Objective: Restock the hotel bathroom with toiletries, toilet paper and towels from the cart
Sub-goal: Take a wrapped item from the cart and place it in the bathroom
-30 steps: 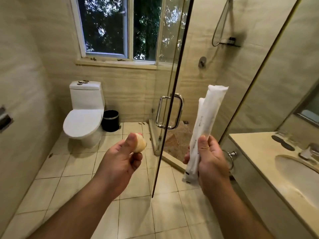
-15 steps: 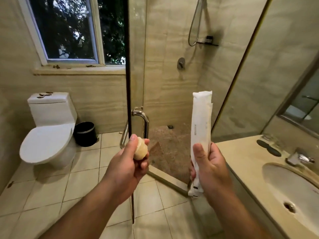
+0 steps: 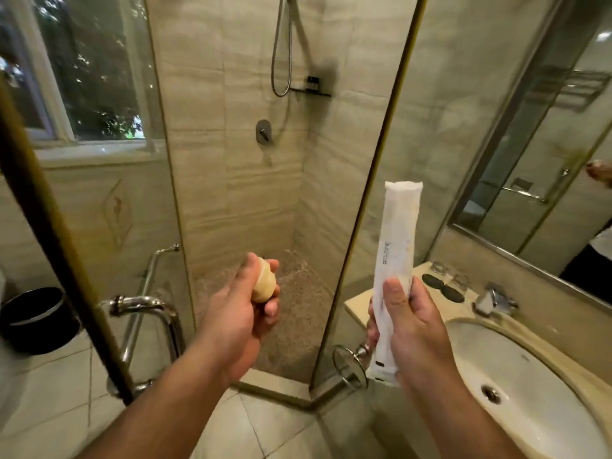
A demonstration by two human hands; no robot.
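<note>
1. Since the earlier frames, the view is swung to the right: the toilet is lost from sight, the open shower stall [image 3: 231, 193] is brought to the middle, and the table [image 3: 361, 301] with its sink [image 3: 530, 376] is brought closer on the right.
2. Both hands are kept raised and apart, with the same things held as before.
3. A small, round, cream-coloured soap [image 3: 264, 286] is gripped in the left hand [image 3: 238, 313], thumb and curled fingers closed round it. It is held before the shower opening, to the right of the chrome door handle [image 3: 145, 313].
4. A long white wrapped packet [image 3: 395, 260] is clamped near its lower end by the right hand [image 3: 410, 323]. Whether one packet or two are held cannot be told.
5. The packet's long axis is held nearly upright, the top leaning slightly right, above the near corner of the table.
6. The table lies just to the right of and a little beyond the right hand, while the left hand is kept well apart from it, on the far side of the glass panel's edge. The right hand is therefore judged the nearer, and the packet the likelier to be set down first.
7. To be laid flat, the packet would have to be tipped from upright to level, on the bare strip between the corner and the dark coasters [image 3: 443, 288] by the tap [image 3: 495, 301].
8. Whether the soap is meant for the shower shelf [image 3: 311, 91], high ahead, or for the table cannot be decided.
</note>
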